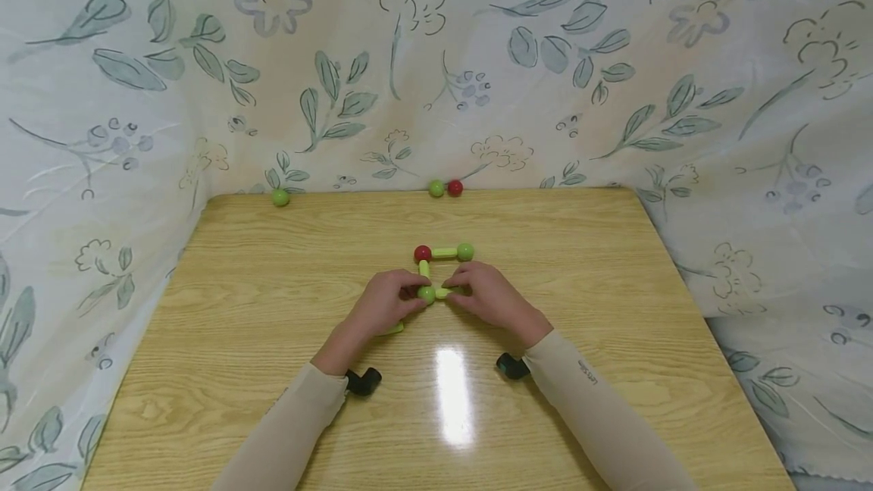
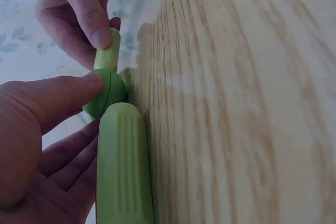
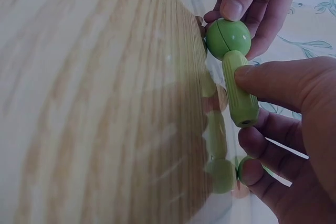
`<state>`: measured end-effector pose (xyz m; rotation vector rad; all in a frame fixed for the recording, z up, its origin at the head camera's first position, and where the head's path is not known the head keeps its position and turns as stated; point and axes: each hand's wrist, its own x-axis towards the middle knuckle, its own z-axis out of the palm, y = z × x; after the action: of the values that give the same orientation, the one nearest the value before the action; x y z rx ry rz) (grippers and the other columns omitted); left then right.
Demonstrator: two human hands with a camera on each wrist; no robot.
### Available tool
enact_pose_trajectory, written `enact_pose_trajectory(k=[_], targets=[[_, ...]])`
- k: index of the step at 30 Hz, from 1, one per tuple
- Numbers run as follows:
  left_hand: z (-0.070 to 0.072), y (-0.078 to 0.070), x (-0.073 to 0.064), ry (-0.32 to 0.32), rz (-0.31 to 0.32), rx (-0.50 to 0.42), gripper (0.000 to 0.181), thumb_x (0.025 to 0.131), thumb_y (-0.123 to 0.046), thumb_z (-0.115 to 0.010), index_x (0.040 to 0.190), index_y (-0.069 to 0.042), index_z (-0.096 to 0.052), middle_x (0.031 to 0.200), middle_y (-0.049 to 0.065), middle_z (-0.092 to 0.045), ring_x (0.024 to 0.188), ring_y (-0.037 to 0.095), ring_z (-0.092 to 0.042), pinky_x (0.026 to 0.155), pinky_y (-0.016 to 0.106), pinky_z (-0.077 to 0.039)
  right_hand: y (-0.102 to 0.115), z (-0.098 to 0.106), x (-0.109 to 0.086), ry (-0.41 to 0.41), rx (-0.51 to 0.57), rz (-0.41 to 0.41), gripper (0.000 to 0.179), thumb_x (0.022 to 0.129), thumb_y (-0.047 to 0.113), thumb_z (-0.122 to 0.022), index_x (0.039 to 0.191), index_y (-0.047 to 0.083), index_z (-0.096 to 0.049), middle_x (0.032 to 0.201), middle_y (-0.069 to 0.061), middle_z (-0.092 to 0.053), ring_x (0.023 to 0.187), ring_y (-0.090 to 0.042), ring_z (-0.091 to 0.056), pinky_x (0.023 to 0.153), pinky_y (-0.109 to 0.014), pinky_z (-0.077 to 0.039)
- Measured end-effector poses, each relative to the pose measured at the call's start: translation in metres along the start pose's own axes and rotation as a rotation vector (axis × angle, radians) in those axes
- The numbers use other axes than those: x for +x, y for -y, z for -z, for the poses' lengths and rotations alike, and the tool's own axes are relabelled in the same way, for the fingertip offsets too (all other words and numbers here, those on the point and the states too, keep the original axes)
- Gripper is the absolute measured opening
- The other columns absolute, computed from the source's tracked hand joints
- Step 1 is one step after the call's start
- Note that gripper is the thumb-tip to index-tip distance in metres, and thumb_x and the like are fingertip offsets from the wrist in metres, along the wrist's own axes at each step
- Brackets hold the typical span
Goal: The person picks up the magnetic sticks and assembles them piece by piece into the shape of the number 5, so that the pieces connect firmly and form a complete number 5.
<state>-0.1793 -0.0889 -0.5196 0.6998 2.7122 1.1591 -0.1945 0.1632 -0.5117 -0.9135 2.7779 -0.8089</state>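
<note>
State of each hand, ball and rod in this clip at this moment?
Left hand: pinching the near green ball
Right hand: pinching the near rod, one end against that ball, other end free
Red corner ball: between side rod and back rod
Far green ball: at back rod's other end
Spare rod: lying beside left hand
Left-corner green ball: alone
Back-edge green ball: beside back-edge red ball

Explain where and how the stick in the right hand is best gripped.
Probably pinch the stick by its long grooved sides, coming from the right: it is slim and straight, its right end is bare, and the left hand holds the green ball at its other end.
</note>
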Motion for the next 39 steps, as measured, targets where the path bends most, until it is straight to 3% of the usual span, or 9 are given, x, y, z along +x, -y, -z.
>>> enact_pose_trajectory(k=[13,20,39], targets=[[0.005,0.0,0.002,0.026,0.014,-0.019,0.029,0.096,-0.012,-0.085,0.125,-0.01,-0.08,0.108,0.0,-0.074,0.095,0.012,-0.069,0.087,0.034,-0.06,-0.001,-0.002,0.003,-0.005,-0.013,0.011,0.021,0.1,0.019,-0.082,0.12,0.012,-0.084,0.113,0.001,-0.071,0.105,-0.019,-0.066,0.095,-0.042,-0.055],[0.007,0.0,0.002,0.036,0.017,-0.034,0.039,0.097,-0.012,-0.085,0.135,-0.007,-0.077,0.113,0.002,-0.075,0.097,0.014,-0.07,0.089,0.034,-0.06,0.0,-0.002,0.003,-0.006,-0.015,0.014,0.022,0.1,0.019,-0.082,0.121,0.012,-0.083,0.113,0.001,-0.071,0.105,-0.02,-0.066,0.096,-0.042,-0.055],[0.012,0.0,0.005,0.068,0.007,-0.001,0.034,0.097,-0.014,-0.085,0.13,-0.011,-0.08,0.108,-0.002,-0.075,0.095,0.011,-0.068,0.088,0.034,-0.059,0.004,0.001,0.006,0.02,-0.006,-0.006,0.022,0.1,0.017,-0.082,0.121,0.011,-0.083,0.114,0.0,-0.072,0.106,-0.02,-0.066,0.096,-0.042,-0.055]])
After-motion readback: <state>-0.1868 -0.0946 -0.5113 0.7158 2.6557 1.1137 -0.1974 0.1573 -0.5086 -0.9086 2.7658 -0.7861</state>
